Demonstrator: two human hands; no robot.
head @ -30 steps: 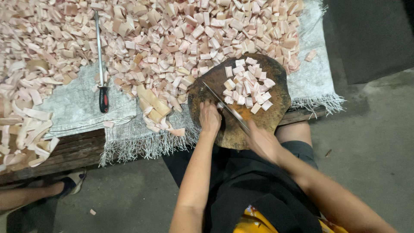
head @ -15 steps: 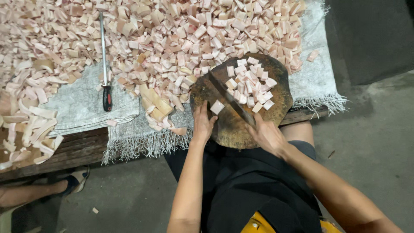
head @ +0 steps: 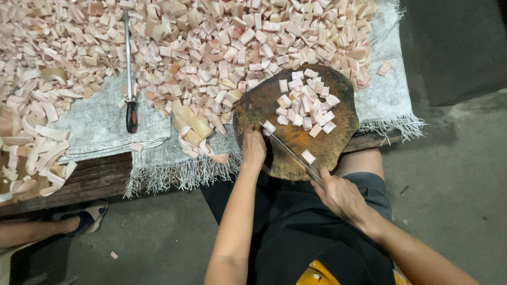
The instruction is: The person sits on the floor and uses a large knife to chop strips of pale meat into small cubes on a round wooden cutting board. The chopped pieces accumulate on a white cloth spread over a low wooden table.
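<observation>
A round, dark wooden chopping block [head: 296,140] rests at the near edge of a low bench. Pale pink cut cubes [head: 307,103] are heaped on its far half. My right hand [head: 338,194] grips the handle of a long knife [head: 288,149], whose blade lies diagonally across the block. One cube [head: 308,156] sits beside the blade and another [head: 269,126] lies near its tip. My left hand [head: 254,149] rests on the block's left rim, fingers curled, holding nothing.
A big spread of pink cut pieces [head: 200,47] covers a grey woven cloth [head: 100,126] on the bench. A sharpening steel with a black handle [head: 130,79] lies on it. Longer uncut strips [head: 37,148] pile at the left. Another person's sandalled foot [head: 84,219] rests on the concrete floor.
The knife has moved across the block, pushing the cut cubes toward its far side. My left hand has stayed at the block's left rim. The view has shifted slightly.
</observation>
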